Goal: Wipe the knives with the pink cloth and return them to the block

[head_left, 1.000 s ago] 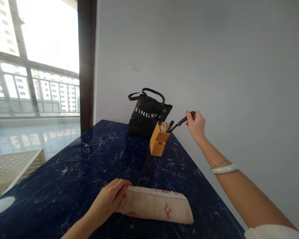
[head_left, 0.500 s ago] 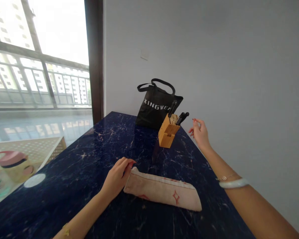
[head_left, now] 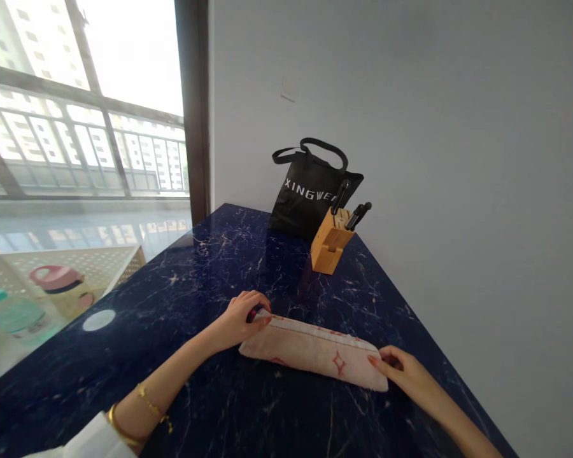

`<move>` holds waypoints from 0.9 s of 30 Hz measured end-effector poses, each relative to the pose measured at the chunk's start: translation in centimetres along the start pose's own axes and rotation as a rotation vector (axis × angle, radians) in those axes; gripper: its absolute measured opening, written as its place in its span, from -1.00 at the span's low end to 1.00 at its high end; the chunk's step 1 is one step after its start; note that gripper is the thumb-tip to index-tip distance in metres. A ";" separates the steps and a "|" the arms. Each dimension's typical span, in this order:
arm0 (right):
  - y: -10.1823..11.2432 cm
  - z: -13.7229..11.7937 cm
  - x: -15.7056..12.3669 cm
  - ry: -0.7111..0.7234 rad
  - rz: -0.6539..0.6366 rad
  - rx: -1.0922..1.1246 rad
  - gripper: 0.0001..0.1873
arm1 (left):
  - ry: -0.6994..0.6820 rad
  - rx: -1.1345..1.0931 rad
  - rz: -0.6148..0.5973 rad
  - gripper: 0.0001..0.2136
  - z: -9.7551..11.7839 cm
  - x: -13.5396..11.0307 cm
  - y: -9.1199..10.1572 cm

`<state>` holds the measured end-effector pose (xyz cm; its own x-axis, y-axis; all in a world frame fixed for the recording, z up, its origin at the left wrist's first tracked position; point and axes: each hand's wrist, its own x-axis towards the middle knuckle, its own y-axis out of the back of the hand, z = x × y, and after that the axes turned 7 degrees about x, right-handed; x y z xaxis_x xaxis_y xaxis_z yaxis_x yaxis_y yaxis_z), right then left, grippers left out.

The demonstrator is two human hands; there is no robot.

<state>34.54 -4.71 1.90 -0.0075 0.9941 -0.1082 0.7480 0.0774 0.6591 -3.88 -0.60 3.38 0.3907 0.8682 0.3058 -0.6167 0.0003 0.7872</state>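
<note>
A rolled beige cloth (head_left: 310, 348) with red marks lies across the dark blue marble counter (head_left: 210, 273). My left hand (head_left: 242, 315) grips its left end, fingers curled over the edge. At the roll's right end my right hand (head_left: 403, 371) pinches the cloth. Farther back stands a wooden knife block (head_left: 329, 242) with three black-handled knives (head_left: 358, 215) seated in it.
A black tote bag (head_left: 310, 191) with white lettering stands behind the block against the grey wall. A large window is at the left. Below the counter's left edge a perforated shelf holds a pink-lidded container (head_left: 60, 286) and a green bottle (head_left: 9, 312).
My right hand pushed a black-handled knife into the block, let go, and came back to the cloth roll's right end. The left hand curled onto the left end. The view shifted left.
</note>
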 end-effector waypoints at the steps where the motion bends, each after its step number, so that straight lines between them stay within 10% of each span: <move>1: -0.2 -0.3 -0.2 0.003 -0.005 0.008 -0.63 | -0.019 0.006 -0.019 -0.86 0.3 -0.2 0.3; 9: -1.0 -0.5 0.2 0.093 0.017 0.128 -0.72 | -0.009 0.066 -0.205 -0.61 1.7 -2.2 1.9; 17: -0.8 -1.3 0.7 -0.015 0.009 0.418 -0.67 | 0.181 -0.067 -0.110 -0.69 1.1 -1.5 -0.3; 27: 0.1 0.1 2.4 -0.029 0.338 -0.077 -0.69 | 0.079 0.453 0.115 -0.66 6.0 -0.9 -2.7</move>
<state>34.69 -2.31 1.67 0.2513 0.9622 0.1053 0.6527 -0.2488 0.7156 1.52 -4.35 4.19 0.2733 0.8853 0.3763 -0.2860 -0.2987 0.9105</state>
